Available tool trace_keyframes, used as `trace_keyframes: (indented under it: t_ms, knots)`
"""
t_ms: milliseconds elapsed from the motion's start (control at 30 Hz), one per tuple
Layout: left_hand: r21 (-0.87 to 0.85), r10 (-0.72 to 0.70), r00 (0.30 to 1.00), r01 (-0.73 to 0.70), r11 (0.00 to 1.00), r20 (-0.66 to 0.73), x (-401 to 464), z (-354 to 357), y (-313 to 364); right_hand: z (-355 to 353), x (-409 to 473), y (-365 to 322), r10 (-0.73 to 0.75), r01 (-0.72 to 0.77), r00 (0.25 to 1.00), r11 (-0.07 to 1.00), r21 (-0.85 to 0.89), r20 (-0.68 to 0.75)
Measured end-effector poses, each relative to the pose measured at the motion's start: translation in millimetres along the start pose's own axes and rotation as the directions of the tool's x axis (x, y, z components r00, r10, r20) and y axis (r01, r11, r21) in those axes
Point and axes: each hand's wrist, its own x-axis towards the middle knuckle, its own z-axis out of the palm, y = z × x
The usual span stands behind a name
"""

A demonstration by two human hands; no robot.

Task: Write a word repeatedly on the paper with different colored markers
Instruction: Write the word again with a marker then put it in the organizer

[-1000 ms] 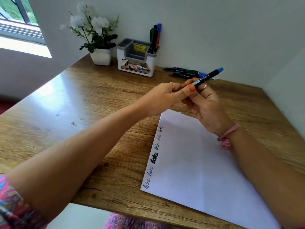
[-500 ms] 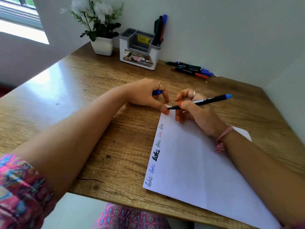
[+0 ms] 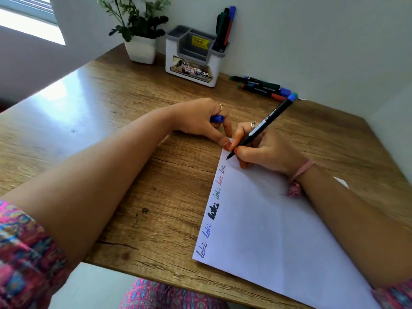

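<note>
Head view: the right hand (image 3: pixel 265 150) pinches a black marker (image 3: pixel 263 128), blue end tilted up and away, tip touching the far left corner of the paper (image 3: pixel 278 230) on the wooden table (image 3: pixel 111 121). Just beside it, the left hand (image 3: pixel 200 121) curls round a blue cap (image 3: pixel 216 118), one fingertip pressing that corner. "Loki" runs six times along the paper's left edge; the organizer (image 3: pixel 191 61) reads "OP".

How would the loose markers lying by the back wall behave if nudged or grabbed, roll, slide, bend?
The loose markers look round-barrelled and lie flat on the smooth wooden desk, so a sideways nudge would probably roll them. The wall close behind should stop them quickly. They look like stiff plastic, likely light and rigid to pick up; capped ends suggest little risk of marking.
</note>
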Motion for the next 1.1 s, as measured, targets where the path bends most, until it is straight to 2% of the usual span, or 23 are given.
trace_keyframes:
  t_ms: [133, 400, 1100]
  knots:
    - [-0.02, -0.013, 1.0, 0.013, 1.0, 0.019, 1.1, -1.3, -4.5, 2.5, -1.0, -0.3, -0.039, 0.039, 0.999, 0.999, -0.026, 0.012]
    - [-0.015, -0.004, 1.0, 0.004, 1.0, 0.002, 0.4, -1.3, -3.5, 2.3, -1.1, 2.1, -0.017, 0.019, 0.998, 0.999, -0.03, 0.062]
    - [-0.035, -0.007, 1.0, 0.008, 0.999, 0.024, 0.0, -2.9, -2.4, 4.7, 1.9, 2.4, -0.043, 0.043, 0.999, 0.998, -0.04, 0.002]
